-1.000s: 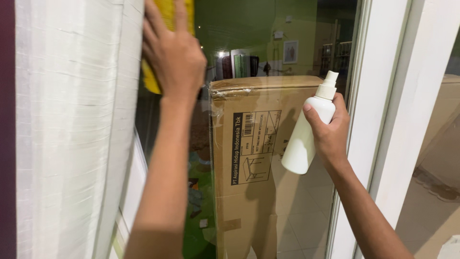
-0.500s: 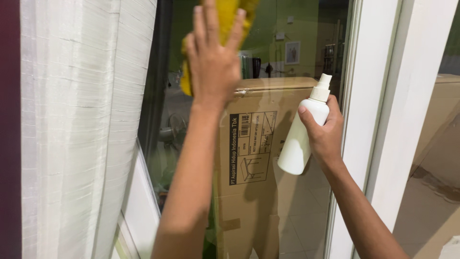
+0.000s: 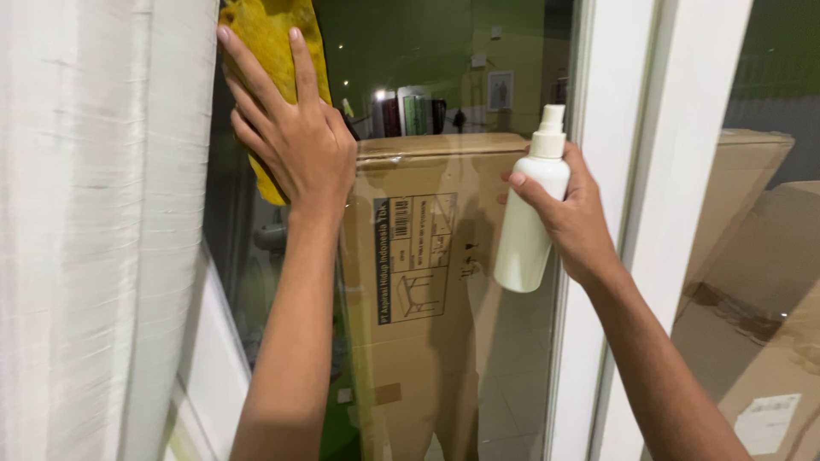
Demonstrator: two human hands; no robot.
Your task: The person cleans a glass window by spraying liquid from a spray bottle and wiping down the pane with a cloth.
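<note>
Yellow cloth (image 3: 266, 51), soft and limp, at the upper left of the frame, pressed flat against the window glass (image 3: 410, 51) by the left hand (image 3: 295, 137), fingers spread wide over it and palm down, so not a clamped grip but an open-palm press. Likely light and pliant, prone to bunching or sliding under the palm; best held with broad flat pressure across its middle. White plastic spray bottle (image 3: 525, 218) at centre right, wrapped by the right hand (image 3: 572, 218), fingers closed around the upper body just below the nozzle. Probably light, stiff, smooth and somewhat slippery; safest grasped around the barrel near the neck. Behind the glass, a tall cardboard box (image 3: 427, 282) at centre. White curtain (image 3: 94, 230) along the left edge, white window frame (image 3: 615, 111) right of centre.
</note>
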